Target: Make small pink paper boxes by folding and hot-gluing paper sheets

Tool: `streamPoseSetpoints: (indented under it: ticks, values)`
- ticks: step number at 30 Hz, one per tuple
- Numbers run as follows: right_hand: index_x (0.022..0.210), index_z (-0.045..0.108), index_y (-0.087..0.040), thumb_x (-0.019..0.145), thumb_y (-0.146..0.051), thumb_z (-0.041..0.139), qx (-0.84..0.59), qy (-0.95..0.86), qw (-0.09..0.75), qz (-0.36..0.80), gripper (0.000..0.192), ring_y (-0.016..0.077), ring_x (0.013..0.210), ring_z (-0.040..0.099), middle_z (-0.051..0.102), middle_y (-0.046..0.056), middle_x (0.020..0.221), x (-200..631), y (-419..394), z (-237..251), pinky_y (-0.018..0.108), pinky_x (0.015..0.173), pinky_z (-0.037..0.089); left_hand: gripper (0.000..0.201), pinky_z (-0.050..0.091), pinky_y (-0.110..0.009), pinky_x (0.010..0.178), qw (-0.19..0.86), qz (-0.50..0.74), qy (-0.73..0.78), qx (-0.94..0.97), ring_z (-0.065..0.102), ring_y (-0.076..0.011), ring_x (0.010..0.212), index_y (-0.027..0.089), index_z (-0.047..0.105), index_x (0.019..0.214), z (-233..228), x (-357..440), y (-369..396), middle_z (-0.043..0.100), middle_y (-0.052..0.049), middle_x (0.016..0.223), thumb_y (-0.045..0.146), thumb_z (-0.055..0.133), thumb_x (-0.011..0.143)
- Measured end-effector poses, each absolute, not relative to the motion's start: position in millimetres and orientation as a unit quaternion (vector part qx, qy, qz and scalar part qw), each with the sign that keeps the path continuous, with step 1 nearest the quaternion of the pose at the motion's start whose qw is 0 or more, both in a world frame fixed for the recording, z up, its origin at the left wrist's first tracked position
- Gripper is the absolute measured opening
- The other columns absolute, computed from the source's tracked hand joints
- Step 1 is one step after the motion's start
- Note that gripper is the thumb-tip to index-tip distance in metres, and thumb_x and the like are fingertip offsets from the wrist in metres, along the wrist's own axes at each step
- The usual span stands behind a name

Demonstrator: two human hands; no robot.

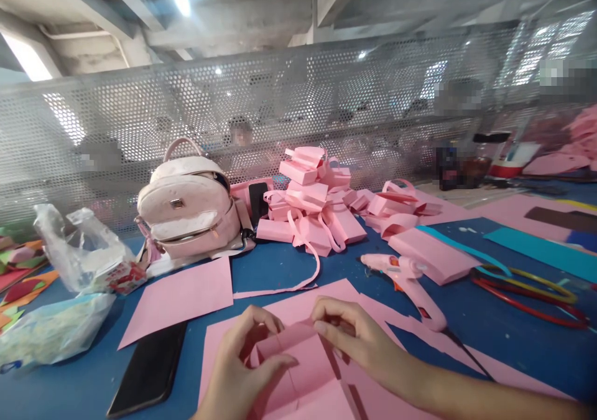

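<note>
Both hands are on a partly folded piece of pink paper (pixel 305 361) at the bottom middle, with crease lines and a raised far edge. My left hand (pixel 249 358) grips its left side, thumb over the top and fingers behind. My right hand (pixel 354 333) pinches the far right corner between thumb and fingers. Beneath it lies a larger pink sheet (pixel 219 339). To the right of my right hand rests a pink hot glue gun (pixel 405 280), its nozzle pointing left. Folded pink paper pieces with strips (pixel 312 196) are heaped behind the hands.
A black phone (pixel 149 370) lies left, partly under a pink sheet (pixel 186 292). Behind stand a pale backpack (pixel 186 202) and a plastic bag (pixel 69 246). Yellow and red rings (pixel 532 308) and a blue strip (pixel 545 252) lie right. A perforated metal screen (pixel 280 96) bounds the blue table.
</note>
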State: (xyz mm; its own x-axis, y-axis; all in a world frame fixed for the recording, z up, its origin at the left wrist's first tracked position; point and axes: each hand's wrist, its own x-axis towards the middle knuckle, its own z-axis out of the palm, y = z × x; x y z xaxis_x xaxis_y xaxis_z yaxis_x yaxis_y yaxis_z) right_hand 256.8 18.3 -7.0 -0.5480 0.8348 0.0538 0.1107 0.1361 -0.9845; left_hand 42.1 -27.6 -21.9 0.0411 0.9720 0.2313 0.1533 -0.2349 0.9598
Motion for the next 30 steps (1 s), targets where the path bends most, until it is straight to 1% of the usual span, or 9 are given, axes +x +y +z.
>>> streamPoseSetpoints:
  ticks: [3, 5, 7, 12, 17, 20, 24, 27, 30]
  values:
    - [0.077, 0.051, -0.019, 0.093, -0.054, 0.059, -0.345, -0.672, 0.327, 0.568, 0.039, 0.011, 0.058, 0.038, 0.041, -0.006, 0.068, 258, 20, -9, 0.025, 0.054, 0.029, 0.015, 0.05, -0.021, 0.073, 0.403, 0.514, 0.457, 0.603, 0.062, -0.0153, 0.08, 0.022, 0.06, 0.087, -21, 42, -30, 0.063, -0.001, 0.085, 0.032, 0.072, 0.086]
    - [0.078, 0.052, -0.019, 0.093, -0.055, 0.059, -0.35, -0.668, 0.331, 0.567, 0.04, 0.0112, 0.059, 0.04, 0.042, -0.005, 0.069, 258, 20, -9, 0.025, 0.055, 0.032, 0.017, 0.05, -0.023, 0.077, 0.39, 0.529, 0.449, 0.605, 0.062, -0.0165, 0.084, 0.022, 0.06, 0.092, -19, 44, -32, 0.063, -0.002, 0.088, 0.038, 0.059, 0.095]
    - [0.078, 0.052, -0.02, 0.093, -0.056, 0.059, -0.357, -0.664, 0.331, 0.568, 0.04, 0.0116, 0.059, 0.042, 0.043, -0.005, 0.069, 258, 20, -8, 0.025, 0.056, 0.034, 0.021, 0.05, -0.023, 0.079, 0.372, 0.538, 0.445, 0.611, 0.062, -0.0173, 0.087, 0.022, 0.06, 0.095, -17, 45, -33, 0.063, -0.003, 0.09, 0.042, 0.054, 0.097]
    - [0.078, 0.052, -0.019, 0.092, -0.054, 0.059, -0.357, -0.667, 0.329, 0.565, 0.038, 0.0111, 0.059, 0.04, 0.042, -0.005, 0.067, 257, 19, -6, 0.025, 0.056, 0.032, 0.017, 0.049, -0.023, 0.076, 0.331, 0.541, 0.471, 0.614, 0.062, -0.017, 0.082, 0.021, 0.059, 0.093, -20, 48, -29, 0.065, -0.003, 0.086, 0.037, 0.055, 0.096]
    - [0.076, 0.053, -0.019, 0.092, -0.049, 0.061, -0.348, -0.68, 0.33, 0.555, 0.035, 0.0111, 0.06, 0.037, 0.041, -0.005, 0.069, 257, 18, -4, 0.025, 0.056, 0.03, 0.002, 0.05, -0.023, 0.073, 0.314, 0.541, 0.463, 0.628, 0.065, -0.0173, 0.082, 0.022, 0.062, 0.09, -26, 42, -25, 0.067, -0.002, 0.086, 0.021, 0.062, 0.088]
    - [0.075, 0.053, -0.02, 0.092, -0.047, 0.06, -0.347, -0.685, 0.331, 0.549, 0.033, 0.0115, 0.06, 0.038, 0.042, -0.004, 0.07, 256, 17, -3, 0.026, 0.057, 0.031, 0.007, 0.05, -0.024, 0.076, 0.308, 0.508, 0.444, 0.671, 0.066, -0.0185, 0.086, 0.021, 0.064, 0.087, -24, 36, -24, 0.068, -0.004, 0.089, 0.015, 0.061, 0.087]
    - [0.074, 0.054, -0.02, 0.092, -0.044, 0.061, -0.346, -0.694, 0.331, 0.538, 0.031, 0.012, 0.062, 0.039, 0.045, -0.004, 0.071, 256, 16, -3, 0.026, 0.058, 0.032, 0.02, 0.052, -0.027, 0.08, 0.32, 0.487, 0.39, 0.713, 0.067, -0.0199, 0.089, 0.02, 0.069, 0.095, -18, 33, -24, 0.07, -0.007, 0.095, 0.024, 0.05, 0.099]
    - [0.076, 0.057, -0.019, 0.091, -0.042, 0.063, -0.337, -0.703, 0.324, 0.537, 0.027, 0.0123, 0.063, 0.041, 0.049, -0.003, 0.072, 255, 17, -4, 0.026, 0.06, 0.033, 0.012, 0.053, -0.028, 0.082, 0.322, 0.479, 0.38, 0.723, 0.068, -0.0212, 0.09, 0.02, 0.071, 0.097, -18, 35, -22, 0.071, -0.008, 0.095, 0.028, 0.062, 0.094]
    - [0.081, 0.062, -0.019, 0.091, -0.038, 0.064, -0.336, -0.702, 0.318, 0.542, 0.022, 0.0124, 0.064, 0.042, 0.051, -0.003, 0.074, 256, 17, -7, 0.026, 0.061, 0.034, 0.01, 0.054, -0.028, 0.084, 0.319, 0.452, 0.4, 0.731, 0.069, -0.0207, 0.093, 0.022, 0.074, 0.097, -20, 37, -22, 0.072, -0.007, 0.099, 0.019, 0.068, 0.089]
